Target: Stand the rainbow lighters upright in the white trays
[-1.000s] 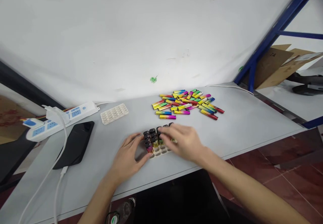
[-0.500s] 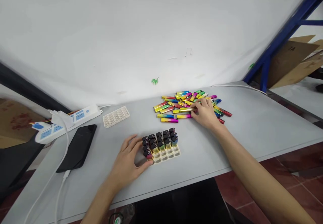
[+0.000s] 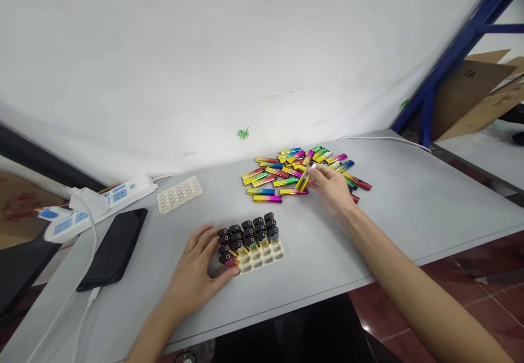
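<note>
A cream tray (image 3: 268, 257) with oval holes holds several upright lighters (image 3: 250, 243) with black tops and shiny coloured bodies. Its front-right holes are unfilled. My left hand (image 3: 195, 275) is curled about the left end of this tray, thumb at the front corner and fingertips by the back-left lighters. Between the thumb and fingers of my right hand (image 3: 333, 188) is a yellow-gold lighter (image 3: 303, 179), tilted with its top up toward the hand. It is just over the loose pile of multicoloured lighters (image 3: 266, 191); my fingers hide part of it.
A second cream tray (image 3: 180, 194) lies flat at the back left. Left of it are a white power strip (image 3: 118, 195), a black phone (image 3: 112, 249) and white cables (image 3: 95, 243). A white wall (image 3: 184, 79) borders the table behind; a blue frame (image 3: 429, 101) stands at right.
My right hand has lifted the yellow-gold lighter and turned it from lying flat to tilted. My left hand stays at the tray. The whole view has shifted slightly.
</note>
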Available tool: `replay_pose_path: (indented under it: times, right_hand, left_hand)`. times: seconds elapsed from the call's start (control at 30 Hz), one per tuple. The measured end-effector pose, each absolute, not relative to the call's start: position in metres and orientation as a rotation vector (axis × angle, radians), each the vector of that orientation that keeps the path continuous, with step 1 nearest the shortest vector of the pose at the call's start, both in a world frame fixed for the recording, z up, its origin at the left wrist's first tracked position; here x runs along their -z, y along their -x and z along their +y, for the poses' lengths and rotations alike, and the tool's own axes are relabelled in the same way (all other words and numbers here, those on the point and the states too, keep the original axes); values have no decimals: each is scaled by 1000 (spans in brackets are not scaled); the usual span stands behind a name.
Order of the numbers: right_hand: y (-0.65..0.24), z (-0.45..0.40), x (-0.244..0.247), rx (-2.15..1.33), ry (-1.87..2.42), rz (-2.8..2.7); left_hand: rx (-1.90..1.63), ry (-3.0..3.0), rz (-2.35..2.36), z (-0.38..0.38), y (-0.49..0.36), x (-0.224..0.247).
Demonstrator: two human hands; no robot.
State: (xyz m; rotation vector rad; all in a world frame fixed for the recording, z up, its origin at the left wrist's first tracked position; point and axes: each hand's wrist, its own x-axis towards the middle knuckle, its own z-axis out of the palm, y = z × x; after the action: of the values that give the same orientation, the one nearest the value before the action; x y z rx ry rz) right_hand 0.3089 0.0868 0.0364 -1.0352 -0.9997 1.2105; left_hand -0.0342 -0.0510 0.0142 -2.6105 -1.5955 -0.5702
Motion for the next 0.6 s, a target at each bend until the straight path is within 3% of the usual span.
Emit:
replay_pose_path:
  times: [0.37,0.6]
  right_hand:
    - [-300,77,-45,-1620,822,-749]
    - [-293,74,-43,-1557,943,-851]
  left_hand:
    - [536,2577,-1530,-51,33,-15]
    - [572,2570,-1542,-51,31,-15]
